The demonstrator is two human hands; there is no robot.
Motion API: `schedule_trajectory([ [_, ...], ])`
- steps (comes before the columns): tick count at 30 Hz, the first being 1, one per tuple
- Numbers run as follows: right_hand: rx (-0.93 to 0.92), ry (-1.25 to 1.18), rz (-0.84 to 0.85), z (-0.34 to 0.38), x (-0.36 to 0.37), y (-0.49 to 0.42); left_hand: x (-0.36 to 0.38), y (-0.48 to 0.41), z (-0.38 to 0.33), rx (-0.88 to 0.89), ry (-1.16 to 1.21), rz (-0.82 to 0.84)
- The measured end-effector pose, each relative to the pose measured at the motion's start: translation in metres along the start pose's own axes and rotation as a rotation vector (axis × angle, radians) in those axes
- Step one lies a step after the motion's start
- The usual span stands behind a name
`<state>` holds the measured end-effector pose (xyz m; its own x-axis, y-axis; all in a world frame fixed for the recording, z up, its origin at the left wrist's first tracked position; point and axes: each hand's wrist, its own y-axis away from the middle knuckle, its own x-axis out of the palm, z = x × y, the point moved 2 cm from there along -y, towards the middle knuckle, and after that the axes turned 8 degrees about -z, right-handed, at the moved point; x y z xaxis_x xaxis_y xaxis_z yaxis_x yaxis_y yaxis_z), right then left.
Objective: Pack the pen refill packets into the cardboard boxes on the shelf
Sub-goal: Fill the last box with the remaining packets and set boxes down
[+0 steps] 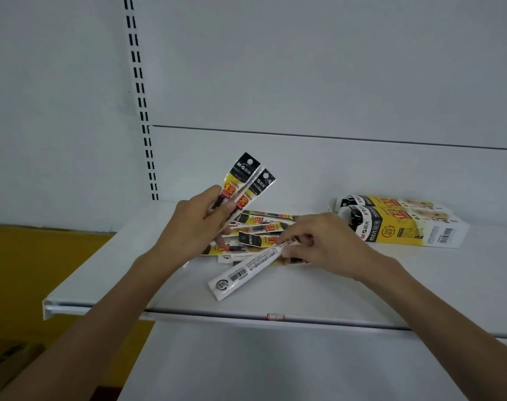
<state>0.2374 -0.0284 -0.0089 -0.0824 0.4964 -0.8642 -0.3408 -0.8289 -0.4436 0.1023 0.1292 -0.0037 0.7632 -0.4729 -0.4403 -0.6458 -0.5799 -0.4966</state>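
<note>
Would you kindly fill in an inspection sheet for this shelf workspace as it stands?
Surface: white shelf, carrying packets and boxes.
Job's things: pen refill packets in a loose pile mid-shelf; two cardboard boxes lying flat to its right.
Clutter: nothing seen.
Hands: left hand grips two packets, raised above the pile; right hand pinches a white-backed packet that points toward the shelf's front edge.
Cables: nothing seen.
Surroundings: white back panel with a slotted upright; yellow surface at lower left.
</note>
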Motion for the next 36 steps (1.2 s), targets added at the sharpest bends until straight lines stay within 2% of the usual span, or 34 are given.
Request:
schedule_trajectory([
  [3,0.086,-0.149,-0.077,-0.002,-0.005,0.000,-0.006,-0.001,0.003,-0.045,0.030,-0.034],
  [7,0.433,-0.695,-0.133,-0.006,-0.013,-0.005,-0.011,-0.001,0.011,-0.155,0.117,-0.006],
  [8,0.459,-0.733,-0.159,-0.008,-0.015,-0.007,-0.012,-0.001,0.012,-0.189,0.151,0.008],
  [10,0.452,-0.675,-0.197,-0.009,-0.015,-0.012,-0.014,0.000,0.016,-0.224,0.170,0.032],
  [13,0.342,-0.362,-0.173,-0.008,-0.011,-0.019,-0.015,0.000,0.022,-0.223,0.154,0.012],
  [15,0.260,-0.118,-0.037,-0.007,-0.005,-0.022,-0.016,0.000,0.024,-0.220,0.137,-0.025],
  [18,0.220,0.078,0.152,-0.007,0.006,-0.023,-0.015,-0.001,0.024,-0.240,0.133,-0.055],
  [26,0.249,-0.071,0.135,-0.002,0.008,-0.022,-0.011,0.001,0.020,-0.154,0.008,-0.054],
  [31,0.242,-0.011,0.130,-0.001,0.004,-0.025,-0.007,0.003,0.015,-0.104,-0.072,0.008],
  [33,0.180,0.030,0.051,-0.001,0.002,-0.026,-0.006,0.003,0.013,-0.113,-0.089,0.027],
  [36,0.103,0.005,-0.186,-0.002,-0.007,-0.023,-0.003,0.004,0.007,-0.113,-0.093,0.025],
])
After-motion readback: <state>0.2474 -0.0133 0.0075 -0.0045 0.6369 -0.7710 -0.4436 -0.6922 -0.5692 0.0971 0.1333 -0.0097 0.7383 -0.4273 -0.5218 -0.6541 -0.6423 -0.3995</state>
